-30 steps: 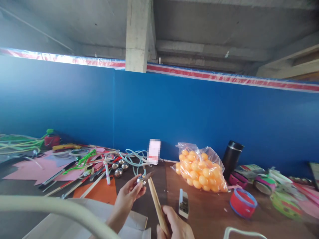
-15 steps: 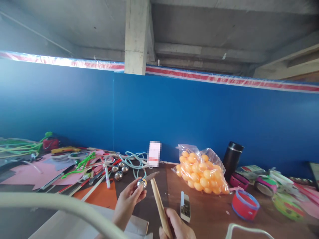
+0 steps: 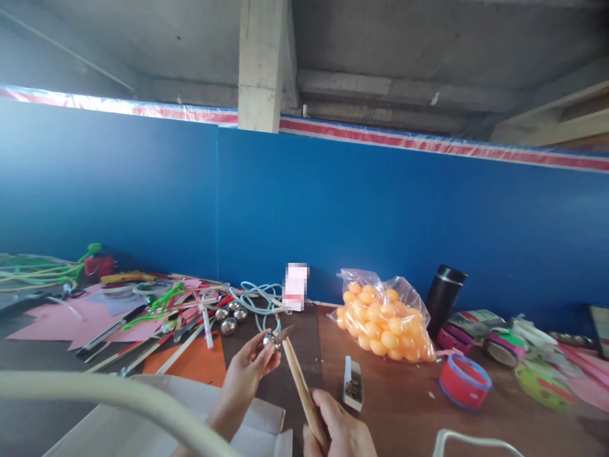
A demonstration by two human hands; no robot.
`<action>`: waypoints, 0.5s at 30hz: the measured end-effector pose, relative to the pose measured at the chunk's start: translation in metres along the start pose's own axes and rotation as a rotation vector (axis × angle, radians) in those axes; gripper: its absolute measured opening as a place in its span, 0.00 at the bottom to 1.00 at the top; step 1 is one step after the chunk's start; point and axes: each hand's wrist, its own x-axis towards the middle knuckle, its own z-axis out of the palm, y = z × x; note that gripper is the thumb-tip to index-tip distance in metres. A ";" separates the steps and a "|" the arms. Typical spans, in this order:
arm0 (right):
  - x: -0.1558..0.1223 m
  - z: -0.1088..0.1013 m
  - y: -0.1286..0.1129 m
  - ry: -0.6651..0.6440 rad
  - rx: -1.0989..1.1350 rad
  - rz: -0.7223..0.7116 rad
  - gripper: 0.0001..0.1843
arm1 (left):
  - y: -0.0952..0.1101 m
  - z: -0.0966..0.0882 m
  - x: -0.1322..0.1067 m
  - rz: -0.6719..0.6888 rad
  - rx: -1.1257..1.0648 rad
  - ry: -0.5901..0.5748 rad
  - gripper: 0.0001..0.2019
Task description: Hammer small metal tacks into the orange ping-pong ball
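Note:
My left hand [image 3: 252, 365] pinches a shiny silver metal ball [image 3: 270, 340] between its thumb and fingers, above the dark tabletop. My right hand [image 3: 340, 425] is wrapped round the wooden handle of a hammer [image 3: 301, 381]. The hammer's dark tapered head lies right beside the ball; whether the two touch I cannot tell. Several more silver balls [image 3: 229, 326] rest on the table beyond my left hand. A small open box [image 3: 353, 397] of tiny dark pieces stands just beyond my right hand.
A clear bag of orange balls [image 3: 380, 324] sits at the back, with a black bottle [image 3: 445, 298] beside it. A red-and-blue round container [image 3: 465, 381] is on the right. Pale blue cord [image 3: 257, 298], sticks and pink paper [image 3: 52, 314] clutter the left. A blue panel [image 3: 380, 209] stands behind.
The hammer's head has shifted slightly left, closer over the ball. Both hands keep their holds. The whole view has tilted a little.

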 end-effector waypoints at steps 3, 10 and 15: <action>0.000 0.000 0.001 0.037 0.005 0.003 0.19 | 0.001 0.001 -0.001 -0.001 0.008 0.017 0.27; 0.001 0.001 0.001 0.009 0.026 0.030 0.17 | 0.004 0.003 -0.003 0.023 0.026 0.031 0.26; 0.001 0.001 0.002 0.041 0.049 0.061 0.17 | 0.001 0.000 -0.001 0.021 0.047 0.021 0.28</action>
